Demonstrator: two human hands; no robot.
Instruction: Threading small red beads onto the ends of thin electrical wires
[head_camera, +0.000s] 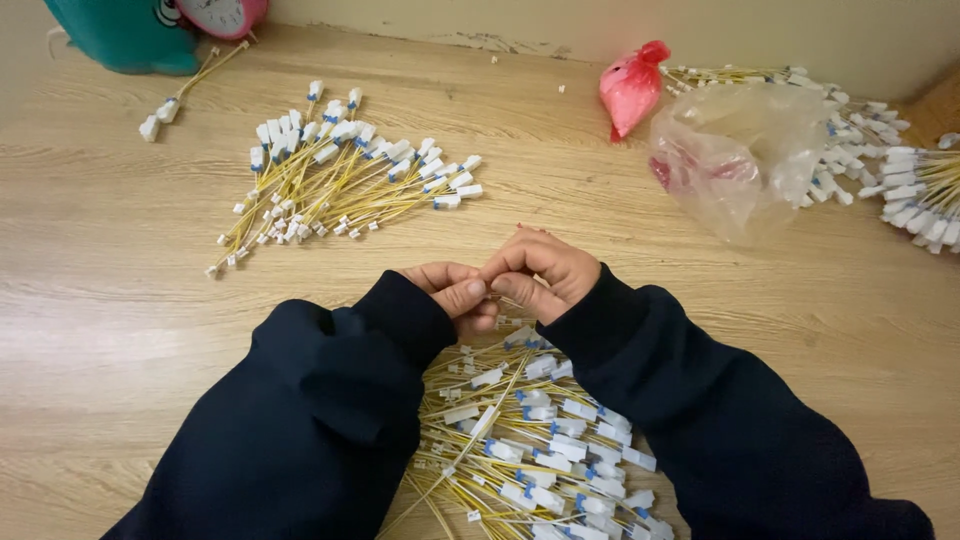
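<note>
Over the pale wooden worktop (120, 300), the left hand (455, 290) and right hand (540, 270) meet, fingertips pinched together; what they grip is too small to tell. Just below them, between the dark sleeves, lies the near heap of thin yellow wires with white plastic connectors (530, 440). Beyond the hands to the left lies a second fanned heap of yellow wires (340, 170); beyond them to the right, a crumpled clear plastic bag (735, 155).
</note>
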